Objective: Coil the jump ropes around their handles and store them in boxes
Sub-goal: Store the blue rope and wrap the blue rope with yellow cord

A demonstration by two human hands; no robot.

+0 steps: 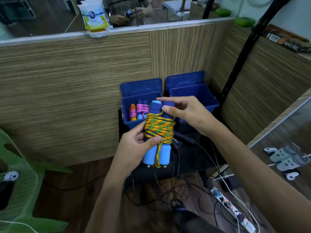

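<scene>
My left hand (134, 145) grips the coiled jump rope (159, 130) low; my right hand (183, 111) pinches its handle tops. Light, springy cord; I'd hold across the wraps. Beyond, the left box (125, 115) holds wound ropes.

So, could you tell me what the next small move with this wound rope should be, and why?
Probably lower the bundle into the left box. The yellow-green rope already looks fully coiled around both blue handles, the left hand and right hand hold it just above that box, and pink-roped bundles already sit inside.
</scene>
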